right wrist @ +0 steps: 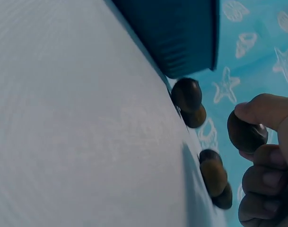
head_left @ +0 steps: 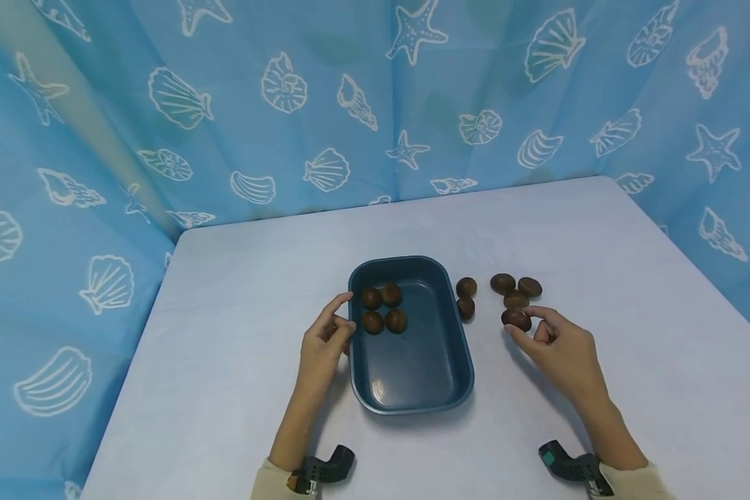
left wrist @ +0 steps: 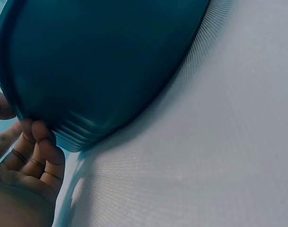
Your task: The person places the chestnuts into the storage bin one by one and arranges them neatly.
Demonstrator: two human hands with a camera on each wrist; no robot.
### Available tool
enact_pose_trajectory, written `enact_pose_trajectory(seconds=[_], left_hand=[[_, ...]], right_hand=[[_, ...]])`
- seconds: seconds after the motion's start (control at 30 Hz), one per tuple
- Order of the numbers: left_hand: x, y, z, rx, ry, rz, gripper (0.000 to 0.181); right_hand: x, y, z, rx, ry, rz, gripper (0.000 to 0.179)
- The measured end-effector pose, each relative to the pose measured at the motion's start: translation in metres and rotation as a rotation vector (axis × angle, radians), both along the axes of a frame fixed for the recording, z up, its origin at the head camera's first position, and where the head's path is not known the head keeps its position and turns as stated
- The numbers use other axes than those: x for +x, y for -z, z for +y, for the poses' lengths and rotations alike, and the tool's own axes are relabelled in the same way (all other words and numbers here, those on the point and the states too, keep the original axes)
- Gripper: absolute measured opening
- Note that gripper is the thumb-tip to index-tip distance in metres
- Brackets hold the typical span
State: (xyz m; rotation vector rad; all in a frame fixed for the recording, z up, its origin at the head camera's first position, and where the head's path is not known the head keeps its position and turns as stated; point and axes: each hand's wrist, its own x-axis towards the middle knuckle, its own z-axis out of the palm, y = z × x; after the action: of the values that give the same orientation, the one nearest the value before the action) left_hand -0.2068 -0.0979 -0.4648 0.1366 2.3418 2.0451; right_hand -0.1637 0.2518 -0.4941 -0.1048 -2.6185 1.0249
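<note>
A dark blue rectangular tray [head_left: 412,375] sits on the table, with several brown chestnuts [head_left: 372,321] grouped in its far left part. At the tray's left side, my left hand [head_left: 321,340] holds the rim; the left wrist view has its curled fingers [left wrist: 53,153] against the outer wall. My right hand [head_left: 562,351] pinches one chestnut [head_left: 516,319] between thumb and forefinger to the right of the tray. In the right wrist view this chestnut [right wrist: 247,132] is held off the table, the other fingers curled below it.
Two chestnuts [head_left: 466,287] lie against or close by the tray's right wall. Three more chestnuts [head_left: 503,282] form a cluster just beyond my right hand. A white cloth covers the table [head_left: 237,326]. Blue curtains [head_left: 362,153] with shell prints hang behind and along the sides.
</note>
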Motion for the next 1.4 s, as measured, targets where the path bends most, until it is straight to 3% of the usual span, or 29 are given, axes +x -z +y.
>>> enact_pose_trajectory(seconds=[0.3,0.57,1.1,1.4], left_hand=[[0.0,-0.001,0.001,0.008,0.006,-0.004,0.047],[-0.001,-0.002,0.0,0.02,0.008,-0.004,0.047],[-0.001,-0.004,-0.003,0.017,0.016,0.01,0.047],[-0.002,-0.006,-0.004,0.014,0.014,0.013,0.047]], right_hand=[[-0.006,-0.016,-0.011,0.025,-0.105,0.001,0.037],[-0.015,-0.04,-0.023,0.054,-0.217,0.047,0.036],[-0.041,-0.088,-0.06,0.104,-0.472,-0.026,0.038],[-0.054,-0.11,-0.082,0.129,-0.633,-0.129,0.042]])
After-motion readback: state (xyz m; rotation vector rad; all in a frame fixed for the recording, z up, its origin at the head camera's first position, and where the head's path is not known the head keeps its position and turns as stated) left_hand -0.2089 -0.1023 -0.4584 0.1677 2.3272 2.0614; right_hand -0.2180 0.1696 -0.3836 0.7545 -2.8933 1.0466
